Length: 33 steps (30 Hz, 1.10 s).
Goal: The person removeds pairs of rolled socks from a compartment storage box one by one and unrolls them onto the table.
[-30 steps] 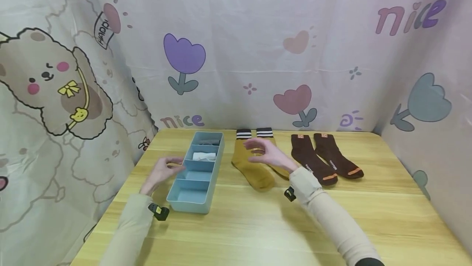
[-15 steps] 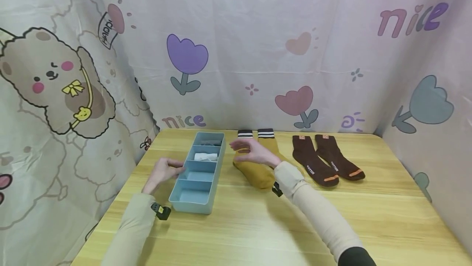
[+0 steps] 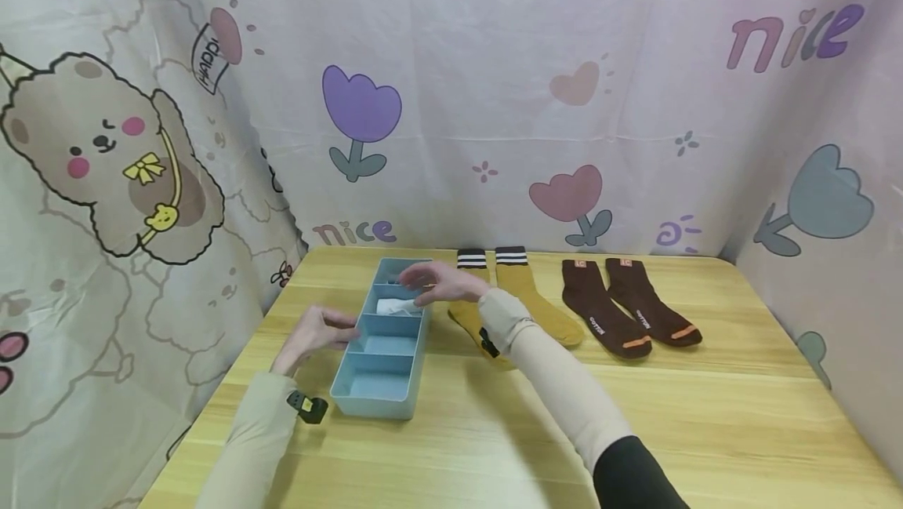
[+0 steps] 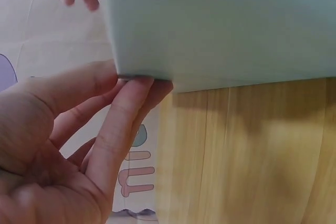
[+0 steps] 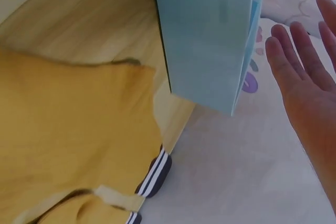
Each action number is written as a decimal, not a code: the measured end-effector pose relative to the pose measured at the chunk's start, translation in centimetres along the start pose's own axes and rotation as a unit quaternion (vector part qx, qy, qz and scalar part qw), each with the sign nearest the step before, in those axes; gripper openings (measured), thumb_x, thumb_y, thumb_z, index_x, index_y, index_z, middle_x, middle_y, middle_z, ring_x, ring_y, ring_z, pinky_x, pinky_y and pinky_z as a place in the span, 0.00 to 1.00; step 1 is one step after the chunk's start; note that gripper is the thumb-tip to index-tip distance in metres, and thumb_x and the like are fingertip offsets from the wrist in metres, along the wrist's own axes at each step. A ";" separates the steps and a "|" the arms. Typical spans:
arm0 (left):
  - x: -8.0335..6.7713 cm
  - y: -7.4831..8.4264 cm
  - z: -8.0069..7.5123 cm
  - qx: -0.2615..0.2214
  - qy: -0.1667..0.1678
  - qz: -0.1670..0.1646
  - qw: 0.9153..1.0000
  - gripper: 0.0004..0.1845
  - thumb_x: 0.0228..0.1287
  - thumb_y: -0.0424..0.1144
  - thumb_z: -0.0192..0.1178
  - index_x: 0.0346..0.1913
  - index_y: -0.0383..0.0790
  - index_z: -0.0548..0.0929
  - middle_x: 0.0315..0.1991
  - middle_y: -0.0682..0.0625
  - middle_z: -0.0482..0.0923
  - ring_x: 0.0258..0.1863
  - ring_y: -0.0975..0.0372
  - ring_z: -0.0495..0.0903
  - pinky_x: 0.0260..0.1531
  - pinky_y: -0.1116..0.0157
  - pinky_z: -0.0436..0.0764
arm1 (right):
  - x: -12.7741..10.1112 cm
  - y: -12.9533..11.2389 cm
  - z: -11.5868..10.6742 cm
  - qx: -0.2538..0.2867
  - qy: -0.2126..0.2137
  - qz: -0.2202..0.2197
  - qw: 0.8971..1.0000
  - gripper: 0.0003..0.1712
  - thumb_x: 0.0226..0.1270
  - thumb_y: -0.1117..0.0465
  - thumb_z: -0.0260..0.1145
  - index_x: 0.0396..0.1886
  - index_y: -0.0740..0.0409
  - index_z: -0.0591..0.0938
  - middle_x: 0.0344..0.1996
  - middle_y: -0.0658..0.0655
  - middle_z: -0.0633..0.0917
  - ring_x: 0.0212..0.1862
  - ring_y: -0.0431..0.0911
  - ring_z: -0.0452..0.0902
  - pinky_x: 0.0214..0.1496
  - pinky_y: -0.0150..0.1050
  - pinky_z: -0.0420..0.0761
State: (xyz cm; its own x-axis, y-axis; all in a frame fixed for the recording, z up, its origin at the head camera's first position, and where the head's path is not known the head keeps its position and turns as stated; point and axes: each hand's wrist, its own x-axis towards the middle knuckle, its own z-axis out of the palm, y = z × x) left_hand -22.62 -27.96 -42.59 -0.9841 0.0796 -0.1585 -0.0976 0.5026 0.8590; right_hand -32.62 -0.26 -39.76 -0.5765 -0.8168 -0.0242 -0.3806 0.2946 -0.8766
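A light blue divided box [image 3: 372, 405] stands on the wooden table [image 3: 705, 423], long side running away from me. My left hand [image 3: 320, 330] rests against its left wall, and in the left wrist view the fingertips [image 4: 137, 83] touch the box [image 4: 220, 24] at its edge. My right hand [image 3: 426, 283] hovers over the far compartments with fingers spread and holds nothing; the right wrist view shows the straight fingers [image 5: 294, 61] beyond the box [image 5: 210, 40]. A white sock [image 3: 393, 307] lies in the second compartment. Two mustard socks [image 3: 536, 301] [image 5: 68, 129] lie right of the box.
A pair of dark brown socks [image 3: 621, 309] lies flat further right. The two near compartments of the box hold nothing. Printed fabric walls [image 3: 494, 117] close in the table at the back and both sides.
My right hand has moved left, from above the mustard socks to above the far end of the box. The left hand has stayed against the box's left wall.
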 end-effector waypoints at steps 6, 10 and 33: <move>-0.2 0.1 0.2 -0.017 -0.013 -0.004 1.000 0.20 0.59 0.27 0.69 0.53 0.20 0.81 0.47 0.29 0.85 0.39 0.49 0.90 0.39 0.61 0.89 | 2.1 -0.2 1.0 -0.047 -0.017 0.028 0.998 0.33 0.65 0.71 0.67 0.70 0.64 0.70 0.69 0.65 0.75 0.71 0.57 0.70 0.74 0.46 0.71; -0.4 0.1 0.4 -0.021 -0.006 -0.008 1.000 0.20 0.59 0.27 0.69 0.53 0.20 0.81 0.47 0.28 0.85 0.39 0.49 0.90 0.39 0.60 0.89 | 3.2 -0.3 1.7 -0.101 -0.025 0.047 0.993 0.31 0.66 0.70 0.67 0.69 0.64 0.72 0.68 0.63 0.76 0.71 0.55 0.71 0.75 0.47 0.70; -1.0 0.4 0.8 -0.020 0.007 -0.013 1.000 0.20 0.62 0.26 0.67 0.54 0.18 0.80 0.48 0.27 0.85 0.39 0.50 0.90 0.38 0.61 0.89 | 5.8 -1.1 4.4 -0.227 -0.038 0.127 0.965 0.28 0.70 0.64 0.66 0.68 0.45 0.76 0.62 0.59 0.80 0.59 0.48 0.77 0.61 0.41 0.79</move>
State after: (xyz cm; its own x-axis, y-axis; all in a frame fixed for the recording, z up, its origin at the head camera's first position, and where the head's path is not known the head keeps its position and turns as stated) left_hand -21.57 -27.19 -42.50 -0.9832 0.0557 -0.1740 -0.1280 0.4693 0.8737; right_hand -32.30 -7.51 -41.06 -0.6454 -0.7180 -0.2608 -0.5207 0.6633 -0.5375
